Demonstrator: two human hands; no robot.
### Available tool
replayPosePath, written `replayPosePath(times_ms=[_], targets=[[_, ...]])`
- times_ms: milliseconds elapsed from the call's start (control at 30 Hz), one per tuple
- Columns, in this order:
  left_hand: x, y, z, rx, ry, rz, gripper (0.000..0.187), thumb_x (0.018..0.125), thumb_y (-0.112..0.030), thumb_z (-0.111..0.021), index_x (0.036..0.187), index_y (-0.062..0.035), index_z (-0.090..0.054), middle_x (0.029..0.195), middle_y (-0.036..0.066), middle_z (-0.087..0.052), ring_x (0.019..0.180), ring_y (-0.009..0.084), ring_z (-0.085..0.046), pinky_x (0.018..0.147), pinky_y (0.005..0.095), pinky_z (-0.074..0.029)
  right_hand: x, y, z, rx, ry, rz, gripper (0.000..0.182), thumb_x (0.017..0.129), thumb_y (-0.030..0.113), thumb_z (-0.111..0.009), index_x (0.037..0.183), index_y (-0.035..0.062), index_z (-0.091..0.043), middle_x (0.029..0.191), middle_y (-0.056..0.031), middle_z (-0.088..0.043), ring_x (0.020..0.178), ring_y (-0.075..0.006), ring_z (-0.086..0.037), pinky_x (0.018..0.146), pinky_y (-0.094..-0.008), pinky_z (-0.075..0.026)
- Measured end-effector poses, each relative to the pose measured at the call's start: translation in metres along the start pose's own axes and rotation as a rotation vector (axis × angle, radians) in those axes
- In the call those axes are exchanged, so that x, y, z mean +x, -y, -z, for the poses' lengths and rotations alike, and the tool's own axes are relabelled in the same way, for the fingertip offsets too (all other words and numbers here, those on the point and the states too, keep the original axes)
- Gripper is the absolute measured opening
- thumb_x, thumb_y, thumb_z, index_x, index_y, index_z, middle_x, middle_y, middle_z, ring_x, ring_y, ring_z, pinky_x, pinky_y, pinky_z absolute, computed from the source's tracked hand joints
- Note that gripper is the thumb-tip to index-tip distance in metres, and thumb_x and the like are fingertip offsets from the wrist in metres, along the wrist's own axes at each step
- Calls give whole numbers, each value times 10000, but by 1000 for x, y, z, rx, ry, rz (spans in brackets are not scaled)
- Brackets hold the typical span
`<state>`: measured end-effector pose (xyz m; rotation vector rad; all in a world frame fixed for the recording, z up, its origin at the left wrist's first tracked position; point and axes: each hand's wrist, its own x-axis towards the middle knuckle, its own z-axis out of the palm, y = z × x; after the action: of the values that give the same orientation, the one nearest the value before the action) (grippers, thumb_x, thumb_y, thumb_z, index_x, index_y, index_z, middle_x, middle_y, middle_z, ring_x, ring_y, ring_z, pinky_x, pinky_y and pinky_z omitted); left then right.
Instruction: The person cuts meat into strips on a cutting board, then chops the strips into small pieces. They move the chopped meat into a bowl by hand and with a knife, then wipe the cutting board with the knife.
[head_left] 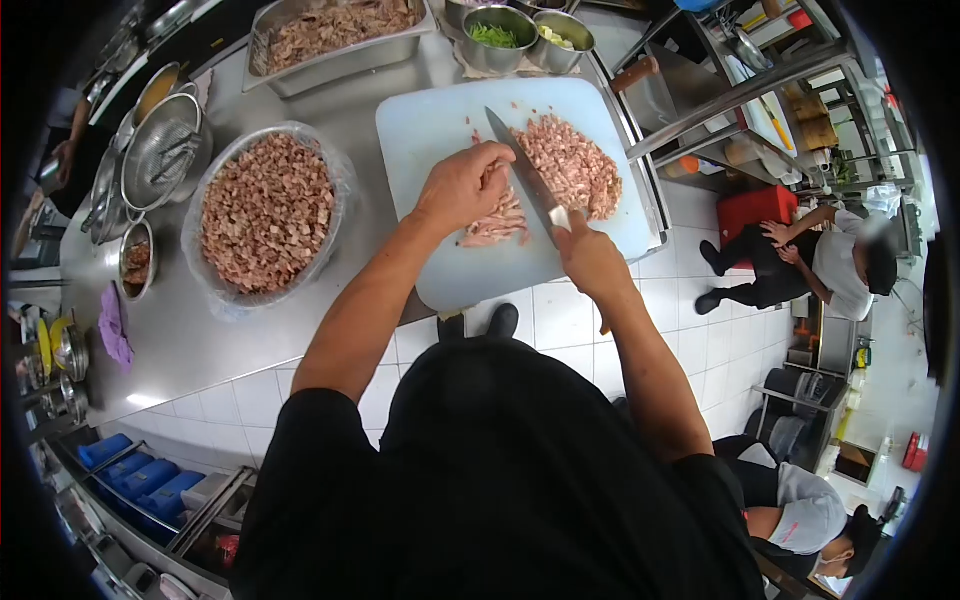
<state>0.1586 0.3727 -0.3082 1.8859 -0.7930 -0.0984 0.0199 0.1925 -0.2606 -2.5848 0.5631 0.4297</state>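
**Meat strips held under the blade on the white board**

A small heap of pale pink meat strips (495,226) is seen near the middle of the white rectangular plastic cutting board (430,130), which lies on the stainless steel counter (180,340); the left hand (463,185) is laid over the far-left end of the heap, fingers curled down and pressed on the meat. The right hand (590,258) is closed around the handle of the long steel-bladed kitchen knife (528,175); the grip is firm, though the handle itself is mostly hidden by the fist.

The relation that matters — the blade runs diagonally from the right hand up and away towards the far left, its edge lying along the right flank of the strips and close against the left knuckles; the strips stretch roughly towards the person, so the blade is set across their long axis. The left hand is the nearer of the two to the meat and touches it; the right hand stands just off its near end.

Beyond the blade, a wider mound of diced pink meat (570,165) is spread on the same board; to the left a large round bowl lined with clear film (265,212) is filled with browner cubes. A steel tray of cooked meat (335,35) is set at the far edge — two other people are visible on the tiled floor to the right.
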Motion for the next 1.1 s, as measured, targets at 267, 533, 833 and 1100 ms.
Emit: replayPosePath(times_ms=[267,533,833,1100], targets=[[70,63,13,376,-136,-118,188,915,-177,-571,976,-103,-733,1080,106,-692,1003,320,-634,921,423,-500,4,-9,-18,88,-45,-32,395,1002,315,-462,1230,-7,-459,887,-330,-676,895,-518,-657,824,-599,-506],[43,31,31,613,362,67,282,908,-268,-546,1014,-100,-746,1017,158,-708,980,346,-650,891,434,-511,5,-19,-26,66,-119,92,382,1006,302,-432,1214,-18,-440,861,-331,-673,832,-510,-664,790,-592,-515],[2,-38,9,740,132,279,316,890,-369,-594,1046,-138,-742,1012,125,-715,1017,329,-650,905,433,-508,11,-29,-25,72,-93,187,402,1005,291,-429,1251,-26,-408,880,-330,-674,870,-521,-652,811,-596,-504],[-1,-28,26,833,302,225,292,903,-301,-622,1153,-186,-720,1118,112,-674,1089,302,-614,954,407,-487,14,-37,-28,93,-116,210,412,1008,286,-441,1273,-27,-399,894,-320,-679,855,-499,-664,790,-578,-521]])
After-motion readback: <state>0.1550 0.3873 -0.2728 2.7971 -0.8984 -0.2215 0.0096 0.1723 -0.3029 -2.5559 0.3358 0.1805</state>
